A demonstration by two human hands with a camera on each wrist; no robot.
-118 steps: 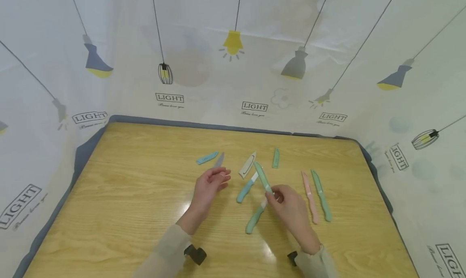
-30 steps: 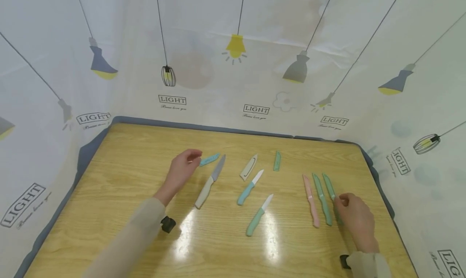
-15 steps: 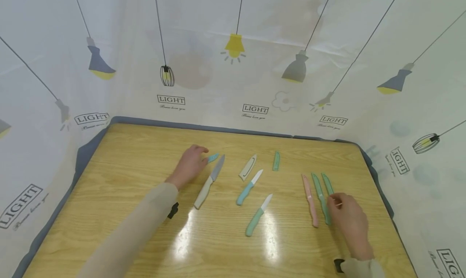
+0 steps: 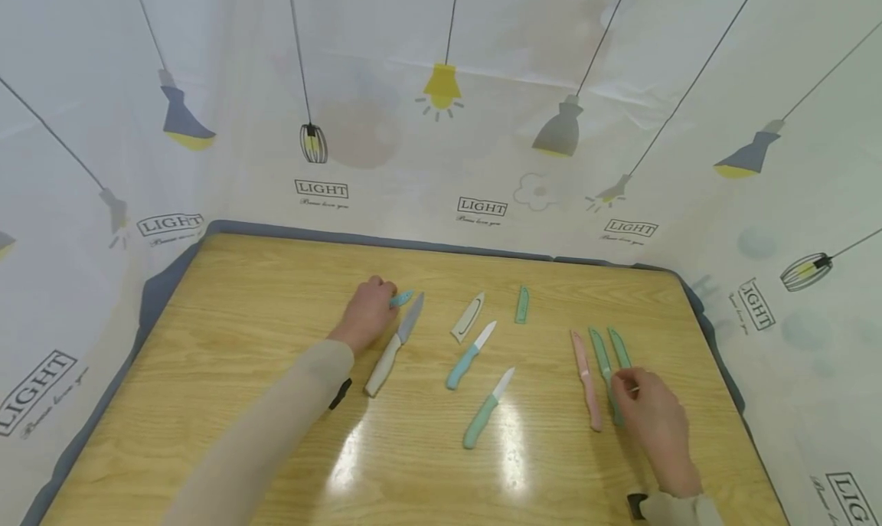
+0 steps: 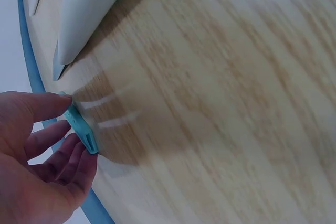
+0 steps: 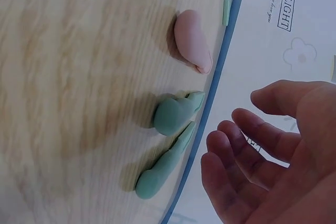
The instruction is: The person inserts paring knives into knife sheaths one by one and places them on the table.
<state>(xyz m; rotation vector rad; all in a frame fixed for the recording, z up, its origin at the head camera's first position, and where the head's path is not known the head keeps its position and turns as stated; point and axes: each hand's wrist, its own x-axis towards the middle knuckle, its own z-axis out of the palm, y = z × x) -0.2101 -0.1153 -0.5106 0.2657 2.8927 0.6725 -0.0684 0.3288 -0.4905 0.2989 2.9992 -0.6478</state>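
Observation:
My left hand (image 4: 368,312) pinches the light blue knife sheath (image 5: 81,129) between thumb and fingers, low over the table. Close to its right lies a cream-handled knife (image 4: 384,367) with a bare grey blade. At the right, my right hand (image 4: 654,419) hovers with loosely bent fingers, nothing between them. Below it, two green knives in sheaths lie side by side, an outer green knife (image 6: 163,171) and an inner green knife (image 6: 170,115). In the head view the hand partly covers their handles. A pink sheathed knife (image 4: 586,379) lies left of them.
Mid-table are a blue-handled knife (image 4: 460,370) and a green-handled knife (image 4: 480,424), both with bare white blades. Behind them lie a cream sheath (image 4: 468,318) and a green sheath (image 4: 523,305). A printed white curtain (image 4: 413,212) surrounds the wooden table (image 4: 276,296).
The green sheathed knife my right hand held over mid-table now lies at the right of the row, released. My left hand has moved right onto the blue sheath and taken hold of it.

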